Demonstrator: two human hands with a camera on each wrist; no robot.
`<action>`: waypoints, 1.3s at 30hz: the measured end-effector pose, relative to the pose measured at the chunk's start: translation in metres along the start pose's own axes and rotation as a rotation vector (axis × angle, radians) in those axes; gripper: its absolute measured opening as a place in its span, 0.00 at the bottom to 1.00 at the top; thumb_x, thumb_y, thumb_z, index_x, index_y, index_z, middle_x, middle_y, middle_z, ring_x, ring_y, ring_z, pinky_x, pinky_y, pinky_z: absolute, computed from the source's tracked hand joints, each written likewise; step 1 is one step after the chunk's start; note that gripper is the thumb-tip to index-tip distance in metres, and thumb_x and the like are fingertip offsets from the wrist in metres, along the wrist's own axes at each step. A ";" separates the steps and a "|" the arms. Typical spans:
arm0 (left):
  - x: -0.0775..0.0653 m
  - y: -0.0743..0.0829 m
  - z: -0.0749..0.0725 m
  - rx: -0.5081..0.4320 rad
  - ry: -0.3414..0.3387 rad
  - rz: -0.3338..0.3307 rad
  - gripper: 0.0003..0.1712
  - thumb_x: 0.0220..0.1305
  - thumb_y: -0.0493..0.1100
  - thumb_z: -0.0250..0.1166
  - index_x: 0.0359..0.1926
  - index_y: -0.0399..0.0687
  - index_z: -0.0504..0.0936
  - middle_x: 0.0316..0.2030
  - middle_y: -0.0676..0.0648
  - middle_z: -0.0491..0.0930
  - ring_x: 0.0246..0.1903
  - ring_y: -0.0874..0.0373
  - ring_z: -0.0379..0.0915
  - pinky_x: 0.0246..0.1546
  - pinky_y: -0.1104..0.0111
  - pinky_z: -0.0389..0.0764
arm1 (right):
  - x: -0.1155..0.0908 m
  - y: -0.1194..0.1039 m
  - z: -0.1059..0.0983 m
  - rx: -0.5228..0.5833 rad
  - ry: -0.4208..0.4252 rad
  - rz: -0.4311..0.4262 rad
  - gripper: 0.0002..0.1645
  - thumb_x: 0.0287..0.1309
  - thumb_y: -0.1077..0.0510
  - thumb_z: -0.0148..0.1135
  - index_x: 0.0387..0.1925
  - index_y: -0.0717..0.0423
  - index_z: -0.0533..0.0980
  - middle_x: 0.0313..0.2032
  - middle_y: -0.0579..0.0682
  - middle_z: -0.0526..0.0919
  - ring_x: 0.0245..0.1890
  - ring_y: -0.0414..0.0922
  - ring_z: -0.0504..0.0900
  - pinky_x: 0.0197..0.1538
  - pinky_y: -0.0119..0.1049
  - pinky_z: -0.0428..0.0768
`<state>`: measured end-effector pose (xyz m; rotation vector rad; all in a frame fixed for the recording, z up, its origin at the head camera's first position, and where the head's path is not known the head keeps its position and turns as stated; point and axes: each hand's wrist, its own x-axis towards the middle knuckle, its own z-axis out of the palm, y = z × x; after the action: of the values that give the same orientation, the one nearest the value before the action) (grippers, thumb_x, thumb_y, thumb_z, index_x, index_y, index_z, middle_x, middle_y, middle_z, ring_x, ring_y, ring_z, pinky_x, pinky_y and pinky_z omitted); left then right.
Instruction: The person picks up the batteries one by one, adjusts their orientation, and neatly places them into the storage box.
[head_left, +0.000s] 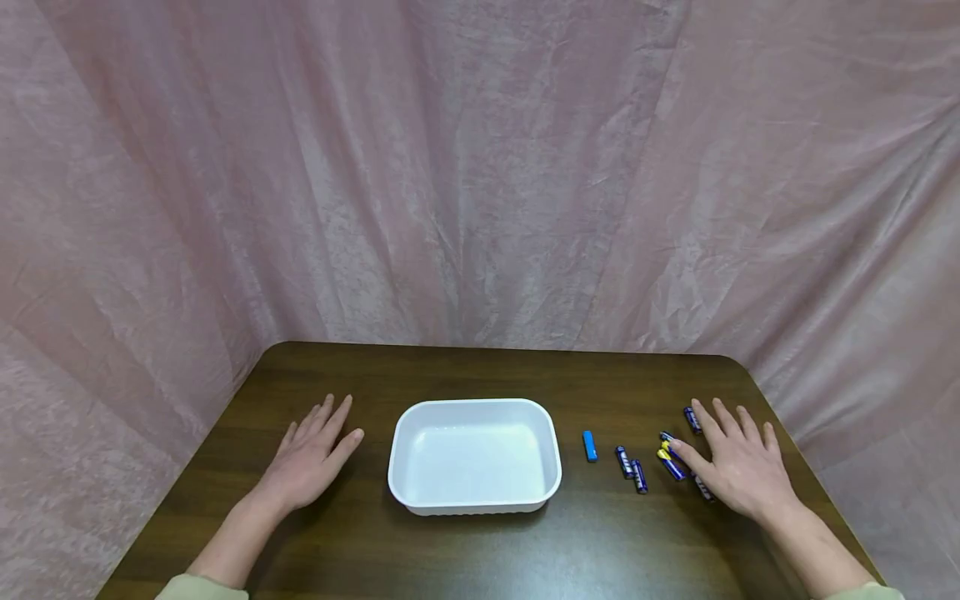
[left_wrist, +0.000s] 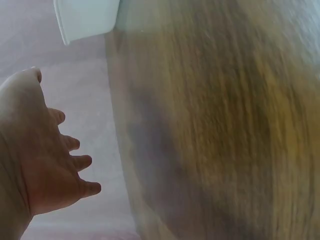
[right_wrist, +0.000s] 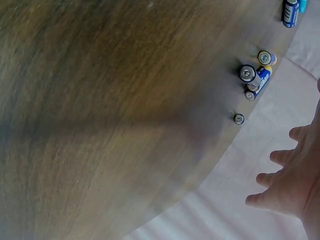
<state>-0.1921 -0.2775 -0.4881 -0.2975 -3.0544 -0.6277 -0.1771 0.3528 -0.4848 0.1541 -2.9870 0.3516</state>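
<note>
While the left hand and right hand hold nothing, fingers apart, work seems not begun. Lifting a battery on the right would need a pinch.

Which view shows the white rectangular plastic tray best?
The head view: the white rectangular plastic tray appears whole there, rim and inside visible. The left wrist view catches only part of it, cut off at the top edge; the right wrist view shows none.
</note>
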 end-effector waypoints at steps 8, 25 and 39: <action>0.000 0.011 -0.001 -0.126 -0.004 0.012 0.43 0.79 0.68 0.40 0.83 0.54 0.45 0.80 0.35 0.41 0.77 0.33 0.36 0.69 0.31 0.42 | 0.001 -0.002 -0.003 0.043 -0.003 0.010 0.52 0.71 0.28 0.47 0.82 0.51 0.48 0.75 0.73 0.52 0.72 0.77 0.45 0.66 0.78 0.33; 0.000 0.019 0.006 -0.454 -0.040 0.054 0.39 0.82 0.63 0.39 0.83 0.55 0.40 0.81 0.45 0.39 0.78 0.39 0.33 0.70 0.32 0.44 | 0.003 -0.009 -0.006 0.116 0.011 0.019 0.51 0.72 0.29 0.48 0.81 0.54 0.50 0.75 0.72 0.54 0.71 0.76 0.50 0.65 0.79 0.45; -0.003 0.040 0.015 -0.736 -0.091 -0.027 0.38 0.81 0.63 0.41 0.83 0.57 0.46 0.81 0.41 0.43 0.74 0.35 0.51 0.60 0.44 0.75 | 0.003 -0.025 -0.008 0.200 0.027 0.000 0.51 0.70 0.28 0.51 0.80 0.55 0.54 0.73 0.68 0.61 0.69 0.73 0.57 0.59 0.78 0.57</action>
<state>-0.1808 -0.2363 -0.4865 -0.2844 -2.7684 -1.7614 -0.1765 0.3299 -0.4709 0.1675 -2.9197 0.6472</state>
